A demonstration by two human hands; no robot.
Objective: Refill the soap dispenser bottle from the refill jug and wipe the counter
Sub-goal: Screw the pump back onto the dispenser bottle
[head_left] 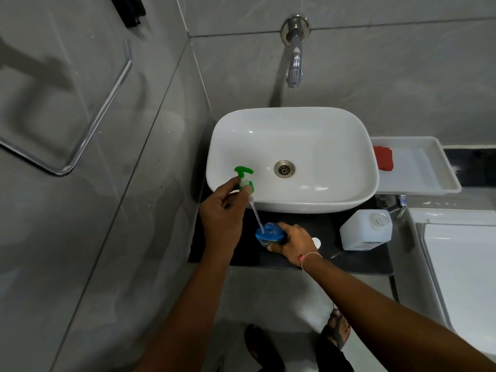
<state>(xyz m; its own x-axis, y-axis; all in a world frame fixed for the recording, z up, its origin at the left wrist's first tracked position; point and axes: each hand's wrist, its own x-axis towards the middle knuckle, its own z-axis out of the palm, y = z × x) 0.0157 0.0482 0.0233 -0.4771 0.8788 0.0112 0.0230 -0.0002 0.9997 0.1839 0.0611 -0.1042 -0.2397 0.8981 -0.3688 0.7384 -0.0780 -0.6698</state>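
Here left grip (224, 208) pinches green pump (244, 178), right grip (294, 241) clasps blue bottle (268, 233); jug (366, 230) uncapped beside, sink (335, 189) behind

My way left is shut by the wall (80, 210). Far ahead the sink (292, 202) crowds the dark counter (330, 260); on the right the refill jug (365, 232) and a small white cap (316, 242) stand, with bare counter between.

The basin (292, 157) is glossy white ceramic, with a polished chrome tap (294, 63) above and a metal drain (284, 168). The counter (308, 224) is smooth dark stone; the pump (244, 178) is shiny green plastic. The jug (365, 232) is translucent matt plastic, the tray (429, 167) smooth white plastic.
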